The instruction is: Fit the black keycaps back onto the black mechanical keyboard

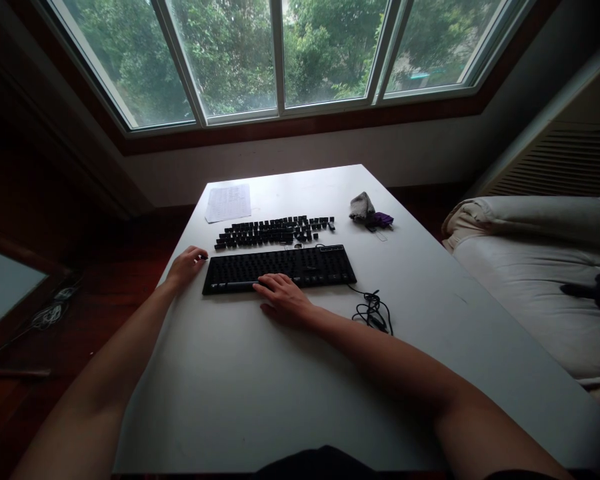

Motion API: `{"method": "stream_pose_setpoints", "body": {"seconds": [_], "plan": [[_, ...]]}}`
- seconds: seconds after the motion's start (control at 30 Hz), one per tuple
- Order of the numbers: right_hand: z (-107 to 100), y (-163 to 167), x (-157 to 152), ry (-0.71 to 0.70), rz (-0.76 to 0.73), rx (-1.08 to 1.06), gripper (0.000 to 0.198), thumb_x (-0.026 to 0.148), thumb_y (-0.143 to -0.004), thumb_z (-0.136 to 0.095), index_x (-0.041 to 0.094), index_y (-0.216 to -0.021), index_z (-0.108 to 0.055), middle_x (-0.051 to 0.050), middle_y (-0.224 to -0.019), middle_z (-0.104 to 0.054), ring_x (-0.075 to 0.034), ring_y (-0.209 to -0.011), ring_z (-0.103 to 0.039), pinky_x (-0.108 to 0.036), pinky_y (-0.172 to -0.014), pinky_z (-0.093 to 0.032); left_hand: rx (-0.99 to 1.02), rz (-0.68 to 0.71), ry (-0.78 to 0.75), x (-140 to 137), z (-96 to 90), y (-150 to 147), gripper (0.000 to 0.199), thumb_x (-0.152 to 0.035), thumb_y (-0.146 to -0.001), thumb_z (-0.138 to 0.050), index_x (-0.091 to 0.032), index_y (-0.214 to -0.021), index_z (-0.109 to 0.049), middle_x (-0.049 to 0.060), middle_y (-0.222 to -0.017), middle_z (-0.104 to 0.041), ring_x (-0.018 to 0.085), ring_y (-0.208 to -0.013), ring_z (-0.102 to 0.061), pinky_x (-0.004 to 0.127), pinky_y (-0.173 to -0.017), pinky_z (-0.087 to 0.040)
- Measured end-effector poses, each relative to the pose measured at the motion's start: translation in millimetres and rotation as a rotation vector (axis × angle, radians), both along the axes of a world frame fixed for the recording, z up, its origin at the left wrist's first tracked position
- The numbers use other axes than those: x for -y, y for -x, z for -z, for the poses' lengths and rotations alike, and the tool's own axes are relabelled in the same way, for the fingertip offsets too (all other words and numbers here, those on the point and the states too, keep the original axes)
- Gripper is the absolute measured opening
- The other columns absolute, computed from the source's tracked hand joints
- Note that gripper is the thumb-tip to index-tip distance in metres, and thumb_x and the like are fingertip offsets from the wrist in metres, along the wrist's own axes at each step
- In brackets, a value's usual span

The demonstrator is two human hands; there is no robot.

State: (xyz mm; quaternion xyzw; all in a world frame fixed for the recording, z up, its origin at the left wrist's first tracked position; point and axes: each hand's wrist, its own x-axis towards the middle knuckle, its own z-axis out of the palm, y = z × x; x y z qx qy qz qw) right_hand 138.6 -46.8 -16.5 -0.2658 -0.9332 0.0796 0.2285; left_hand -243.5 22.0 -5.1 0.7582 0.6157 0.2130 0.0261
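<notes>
A black keyboard (325,268) lies on the white table, with many of its keycaps off and a few in place along the front row. My left hand (186,265) is by its left end, the fingers closed on a small black piece that looks like a keycap (204,257). Over the front edge lies my right hand (285,299), its fingers stretched out and resting near the spacebar; nothing shows in its grip. Behind the keyboard, loose black keycaps (260,233) stand in rough rows.
A printed sheet of paper (229,202) lies at the table's far left. Grey cloth (362,207) and a purple item (381,219) are at the far right. The coiled black cable (373,312) sits right of the keyboard. Beyond the table's right edge is a light sofa (505,273).
</notes>
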Motion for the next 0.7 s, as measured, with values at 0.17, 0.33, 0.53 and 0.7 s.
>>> {"method": "stream_pose_setpoints", "body": {"seconds": [0.17,0.33,0.53,0.7], "plan": [[-1.2,-0.8,0.9,0.0,0.007,0.006,0.049,0.032,-0.094,-0.058,0.016,-0.141,-0.053,-0.017,-0.144,-0.051,-0.03,-0.135,-0.043,-0.048,-0.113,-0.034,0.067,-0.075,-0.017,12.7,5.3,-9.0,0.022,-0.03,-0.087,-0.055,-0.023,-0.103,-0.067,0.005,-0.105,-0.068,0.018,-0.08,-0.066,0.031,-0.075,-0.054],[0.4,-0.3,0.4,0.006,0.007,0.002,0.05,0.033,-0.094,-0.059,0.016,-0.14,-0.053,-0.017,-0.144,-0.051,-0.029,-0.135,-0.043,-0.048,-0.113,-0.033,0.141,-0.147,-0.052,37.9,10.3,-16.4,0.028,-0.033,-0.089,-0.055,-0.022,-0.114,-0.064,0.006,-0.104,-0.071,0.019,-0.08,-0.066,0.033,-0.074,-0.055],[3.7,2.0,-1.1,0.008,0.005,-0.002,0.051,0.032,-0.093,-0.059,0.016,-0.141,-0.053,-0.017,-0.144,-0.051,-0.03,-0.134,-0.043,-0.048,-0.112,-0.033,0.125,0.01,-0.009,69.3,-8.3,-13.0,0.022,-0.036,-0.09,-0.057,-0.023,-0.106,-0.064,0.006,-0.104,-0.07,0.021,-0.087,-0.066,0.035,-0.077,-0.055],[5.2,4.4,-0.7,-0.012,0.01,-0.002,0.05,0.033,-0.094,-0.058,0.014,-0.141,-0.054,-0.017,-0.143,-0.052,-0.03,-0.132,-0.045,-0.048,-0.112,-0.034,0.104,0.177,0.123,88.6,-19.2,-18.4,0.022,-0.039,-0.092,-0.057,-0.025,-0.107,-0.064,0.006,-0.106,-0.069,0.022,-0.091,-0.065,0.033,-0.072,-0.055]]}}
